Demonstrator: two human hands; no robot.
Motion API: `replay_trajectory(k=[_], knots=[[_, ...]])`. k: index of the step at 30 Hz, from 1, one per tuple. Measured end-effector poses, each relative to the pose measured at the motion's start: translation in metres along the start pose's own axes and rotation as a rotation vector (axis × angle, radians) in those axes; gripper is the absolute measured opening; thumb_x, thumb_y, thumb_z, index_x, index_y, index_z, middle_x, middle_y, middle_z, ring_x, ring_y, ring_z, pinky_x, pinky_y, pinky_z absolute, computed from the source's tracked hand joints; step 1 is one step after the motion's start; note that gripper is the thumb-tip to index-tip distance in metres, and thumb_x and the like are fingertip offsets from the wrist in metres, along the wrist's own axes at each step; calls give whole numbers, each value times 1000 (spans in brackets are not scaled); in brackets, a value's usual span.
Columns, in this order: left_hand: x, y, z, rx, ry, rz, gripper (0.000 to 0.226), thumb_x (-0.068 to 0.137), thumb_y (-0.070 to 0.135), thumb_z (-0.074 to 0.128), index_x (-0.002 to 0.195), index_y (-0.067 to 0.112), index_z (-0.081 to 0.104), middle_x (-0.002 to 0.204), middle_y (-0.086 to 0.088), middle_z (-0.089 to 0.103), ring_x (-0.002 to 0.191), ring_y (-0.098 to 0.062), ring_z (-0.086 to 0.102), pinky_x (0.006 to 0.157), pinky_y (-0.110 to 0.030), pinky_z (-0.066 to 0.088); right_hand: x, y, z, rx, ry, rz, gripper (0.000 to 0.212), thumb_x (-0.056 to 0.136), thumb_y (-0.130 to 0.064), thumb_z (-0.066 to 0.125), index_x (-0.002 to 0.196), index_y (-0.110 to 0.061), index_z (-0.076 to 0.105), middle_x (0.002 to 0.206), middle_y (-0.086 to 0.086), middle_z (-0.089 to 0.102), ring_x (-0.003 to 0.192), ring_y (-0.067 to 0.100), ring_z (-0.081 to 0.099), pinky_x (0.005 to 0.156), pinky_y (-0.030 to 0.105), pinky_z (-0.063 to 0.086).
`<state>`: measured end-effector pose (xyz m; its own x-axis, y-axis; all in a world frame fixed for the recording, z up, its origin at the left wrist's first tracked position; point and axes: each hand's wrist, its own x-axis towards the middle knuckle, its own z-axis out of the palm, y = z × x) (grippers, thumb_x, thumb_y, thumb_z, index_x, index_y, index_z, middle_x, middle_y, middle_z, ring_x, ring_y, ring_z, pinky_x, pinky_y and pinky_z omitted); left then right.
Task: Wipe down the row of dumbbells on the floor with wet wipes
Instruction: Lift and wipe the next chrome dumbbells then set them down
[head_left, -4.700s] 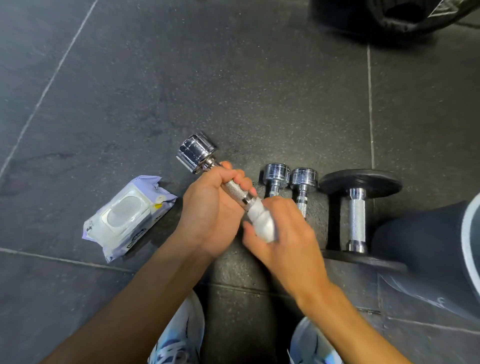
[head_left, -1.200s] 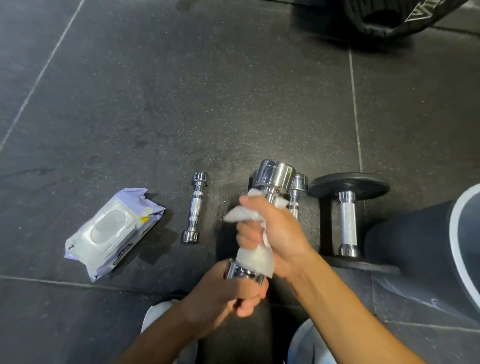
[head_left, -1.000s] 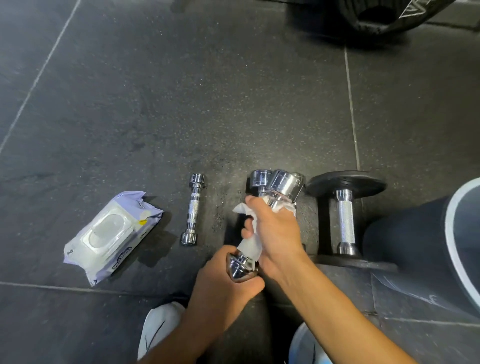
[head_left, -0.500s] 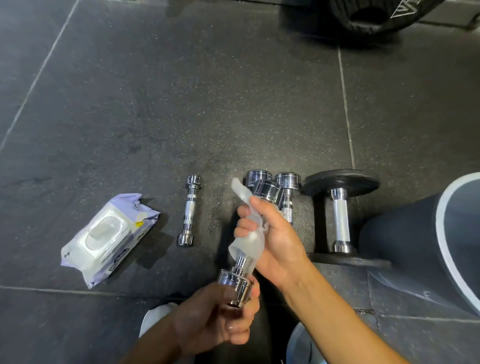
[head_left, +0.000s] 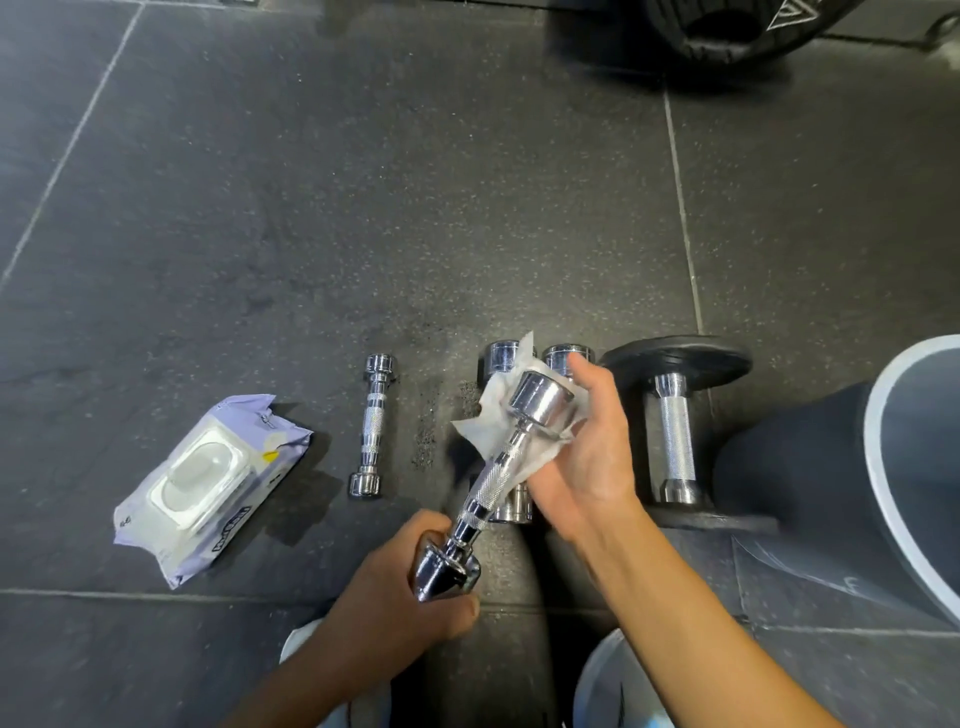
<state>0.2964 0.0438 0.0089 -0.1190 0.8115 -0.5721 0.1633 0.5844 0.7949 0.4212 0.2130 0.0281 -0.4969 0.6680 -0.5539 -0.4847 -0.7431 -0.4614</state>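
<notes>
We are looking down at the dark tiled floor (head_left: 363, 208), where the black-plated dumbbell (head_left: 675, 441) is lying at the right end of the row and the wipes pack (head_left: 208, 488) at the left. Our left hand (head_left: 410, 592) is gripping the lower head of a chrome dumbbell (head_left: 491, 480), tilted above the row, while our right hand (head_left: 587, 457) is cupping the wet wipe (head_left: 483, 410) around its upper head. Two more dumbbells (head_left: 501, 356) are lying just behind, and the smallest dumbbell (head_left: 373, 426) is lying beside the pack.
</notes>
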Motion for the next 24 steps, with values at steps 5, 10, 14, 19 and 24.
replay_trajectory(k=[5, 10, 14, 19, 24], knots=[[-8, -11, -3, -825, -622, -47, 39, 78, 12, 68, 112, -1, 53, 74, -15, 55, 57, -19, 48, 53, -31, 31, 4, -22, 2, 100, -172, 47, 54, 89, -59, 55, 90, -6, 65, 74, 7, 59, 68, 24, 54, 71, 37, 46], [-4, -16, 11, -1209, -975, -128, 42, 81, 25, 62, 116, 6, 50, 77, -5, 56, 55, -16, 33, 51, -27, 28, 5, -12, 4, 225, -184, 97, 57, 88, -67, 47, 75, -14, 62, 61, -3, 50, 48, 13, 43, 49, 25, 39], [-1, -16, 11, -1092, -730, -130, 37, 85, 18, 67, 117, 4, 53, 77, -12, 56, 55, -18, 38, 55, -29, 34, 7, -7, 6, 243, -80, 82, 56, 91, -62, 50, 77, -10, 66, 69, 1, 56, 53, 15, 48, 47, 26, 41], [1, -2, 9, -35, 53, -5, 45, 72, 20, 82, 102, 44, 59, 82, 4, 71, 70, -8, 65, 69, -21, 51, 8, -3, 13, 156, 152, -30, 55, 92, -57, 51, 94, -5, 69, 80, 11, 62, 65, 23, 55, 60, 32, 43], [1, -12, 18, 442, 332, 27, 49, 74, 31, 79, 117, 36, 56, 102, 17, 59, 100, -13, 61, 83, -33, 50, 5, 6, 28, 26, 373, -114, 35, 95, -47, 51, 80, -17, 61, 68, 6, 57, 57, 22, 51, 57, 33, 41]])
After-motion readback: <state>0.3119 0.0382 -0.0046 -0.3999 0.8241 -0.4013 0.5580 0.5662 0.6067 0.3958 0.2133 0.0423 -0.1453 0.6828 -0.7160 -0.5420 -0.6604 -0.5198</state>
